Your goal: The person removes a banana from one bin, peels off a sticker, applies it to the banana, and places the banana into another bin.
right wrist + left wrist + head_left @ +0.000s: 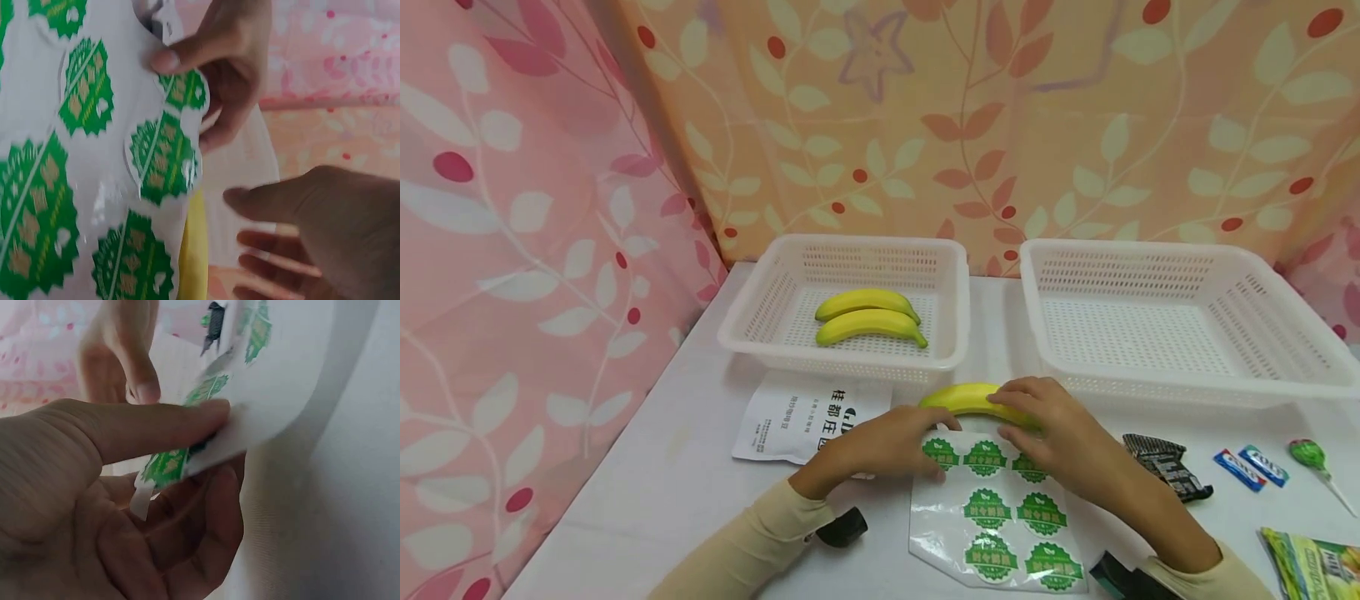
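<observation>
A sheet of round green-and-white stickers (951, 508) lies in front of me in the head view. My left hand (883, 446) pinches its far left corner; the left wrist view shows the thumb (169, 428) on top and curled fingers below. Just beyond the sheet's far edge is a yellow banana (958, 398), partly hidden by my right hand (1056, 433). That hand reaches over the banana's right part, its thumb above the sheet. In the right wrist view its thumb and fingers are spread apart, with nothing between them, beside the banana (195, 250).
Two white baskets stand at the back: the left basket (842, 360) holds two bananas (868, 325), the right basket (1180, 385) stands beside it. A white pouch (775, 425) lies left. To the right are a black packet (1161, 462), two small candies (1240, 469), a lollipop (1309, 454) and a yellow-green packet (1311, 562).
</observation>
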`<move>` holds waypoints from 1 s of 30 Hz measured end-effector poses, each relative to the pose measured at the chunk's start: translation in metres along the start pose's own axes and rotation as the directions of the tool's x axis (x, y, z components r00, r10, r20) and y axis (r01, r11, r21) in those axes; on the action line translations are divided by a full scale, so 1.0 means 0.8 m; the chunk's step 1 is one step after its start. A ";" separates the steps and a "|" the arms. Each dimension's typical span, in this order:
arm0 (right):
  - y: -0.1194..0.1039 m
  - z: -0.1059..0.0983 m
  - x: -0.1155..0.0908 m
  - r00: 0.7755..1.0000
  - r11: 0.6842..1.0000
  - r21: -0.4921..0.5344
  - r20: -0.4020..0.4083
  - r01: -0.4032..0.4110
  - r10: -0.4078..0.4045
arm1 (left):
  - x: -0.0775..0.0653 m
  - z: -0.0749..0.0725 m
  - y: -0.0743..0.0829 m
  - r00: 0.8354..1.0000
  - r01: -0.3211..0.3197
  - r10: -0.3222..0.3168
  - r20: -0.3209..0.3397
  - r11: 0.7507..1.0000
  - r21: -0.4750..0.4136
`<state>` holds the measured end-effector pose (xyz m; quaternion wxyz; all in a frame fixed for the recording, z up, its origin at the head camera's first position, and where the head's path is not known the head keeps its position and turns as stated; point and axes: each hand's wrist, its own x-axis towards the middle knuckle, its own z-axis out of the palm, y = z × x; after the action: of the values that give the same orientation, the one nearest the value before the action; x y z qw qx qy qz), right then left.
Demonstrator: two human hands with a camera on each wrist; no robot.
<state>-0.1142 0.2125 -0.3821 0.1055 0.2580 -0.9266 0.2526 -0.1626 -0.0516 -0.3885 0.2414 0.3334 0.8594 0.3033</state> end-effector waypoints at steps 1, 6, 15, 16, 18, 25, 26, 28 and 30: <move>-0.003 0.002 -0.001 0.997 0.997 0.022 -0.030 0.068 -0.068 | 0.000 -0.002 -0.001 1.000 0.009 -0.009 0.001 0.999 -0.042; -0.013 0.019 -0.002 0.954 0.943 0.147 -0.076 0.298 -0.289 | 0.000 -0.009 -0.002 0.998 0.054 -0.043 0.047 0.960 -0.275; -0.017 0.037 -0.007 0.972 0.947 0.229 0.011 0.226 -0.235 | 0.001 -0.017 -0.005 0.992 0.040 0.012 0.123 0.909 -0.414; -0.017 0.038 -0.007 0.974 0.949 0.228 0.017 0.216 -0.225 | 0.001 -0.018 -0.005 0.990 0.038 0.023 0.137 0.903 -0.427; -0.016 0.039 -0.008 0.976 0.952 0.224 0.021 0.208 -0.218 | 0.001 -0.020 -0.007 0.985 0.034 0.047 0.165 0.891 -0.453; -0.012 0.040 -0.006 0.959 0.944 0.174 -0.011 0.279 -0.282 | 0.001 -0.024 -0.009 0.973 0.006 0.105 0.208 0.881 -0.473; -0.011 0.040 -0.005 0.955 0.941 0.167 -0.019 0.295 -0.296 | 0.000 -0.025 -0.008 0.972 0.004 0.105 0.209 0.885 -0.465; -0.010 0.039 -0.004 0.947 0.934 0.160 -0.034 0.320 -0.318 | -0.001 -0.026 -0.008 0.973 0.008 0.094 0.210 0.899 -0.438; -0.010 0.038 -0.003 0.941 0.929 0.153 -0.056 0.338 -0.333 | -0.002 -0.026 -0.007 0.973 0.014 0.086 0.216 0.907 -0.420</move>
<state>-0.1100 0.1916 -0.4052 0.1396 0.4162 -0.8440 0.3082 -0.1768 -0.0634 -0.3775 0.3994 0.3226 0.7342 0.4443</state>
